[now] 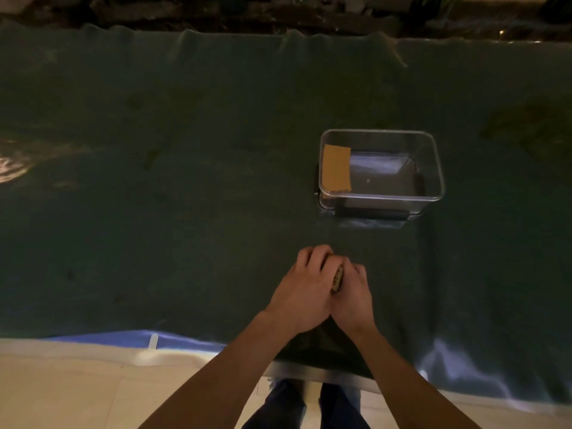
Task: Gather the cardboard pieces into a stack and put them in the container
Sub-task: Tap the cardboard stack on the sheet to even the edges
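Observation:
A stack of brown cardboard pieces (pixel 337 278) stands on edge between my two hands, near the front of the table. My left hand (pixel 305 289) wraps over its left side and top. My right hand (pixel 354 297) presses against its right side. Only a thin edge of the stack shows between the fingers. Beyond the hands, slightly to the right, stands a clear plastic container (pixel 431 168). One brown cardboard piece (pixel 336 168) leans against its left inner wall.
A dark green cloth (pixel 185 181) covers the table and hangs over the front edge. Pale floor tiles (pixel 77 391) and my legs in dark trousers (pixel 288 407) show below. A dark cluttered strip runs along the far edge.

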